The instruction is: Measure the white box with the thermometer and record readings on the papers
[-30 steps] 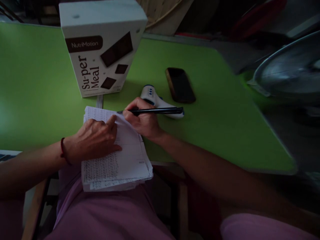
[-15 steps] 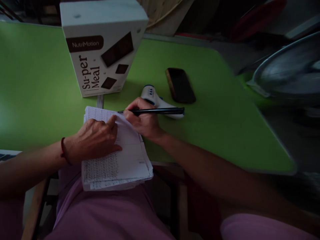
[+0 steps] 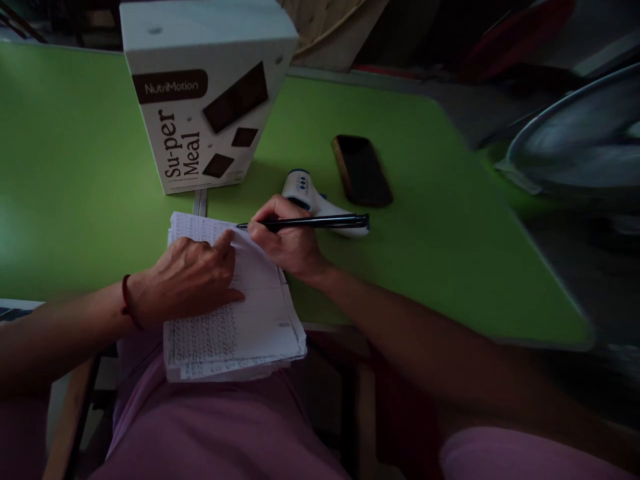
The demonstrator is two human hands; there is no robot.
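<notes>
A stack of paper sheets point(image 3: 260, 327) with dense handwriting overhangs the near table edge. My left hand point(image 3: 195, 273) lies on the top sheet, index finger and thumb stretched out and the other fingers curled under. In my right hand point(image 3: 287, 240) is a black pen point(image 3: 320, 221), gripped between thumb and fingers, its tip by the upper right edge of the paper and close to my left index finger. Just behind the right hand lies a white and blue infrared thermometer point(image 3: 305, 190), partly hidden by hand and pen.
The green table point(image 3: 425, 267) has a tall white "Su-per Meal" box point(image 3: 175, 133) standing beyond the paper. A dark phone point(image 3: 363, 170) lies right of the thermometer. A large round fan-like object point(image 3: 580, 140) stands past the table's right edge.
</notes>
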